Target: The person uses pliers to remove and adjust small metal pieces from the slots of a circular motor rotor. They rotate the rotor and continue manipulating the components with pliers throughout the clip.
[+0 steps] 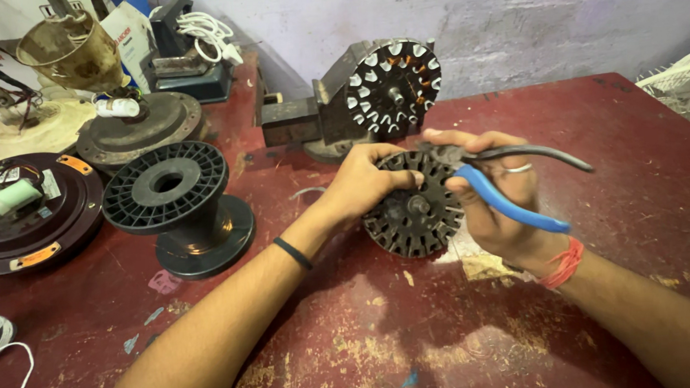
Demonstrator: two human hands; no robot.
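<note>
Centre frame: left hand [364, 183] fingers clamped on bare stator core [413, 206]; right hand [497, 206] clamped on blue-handled pliers [510, 185]. Slots stripped; rewinding judged outstanding.

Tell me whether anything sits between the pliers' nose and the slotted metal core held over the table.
Nothing visible does. The left hand grips the round slotted core by its left edge, and the right hand holds the blue-handled pliers with the nose right at the core's upper rim. The exact contact point is hidden by fingers.
</note>
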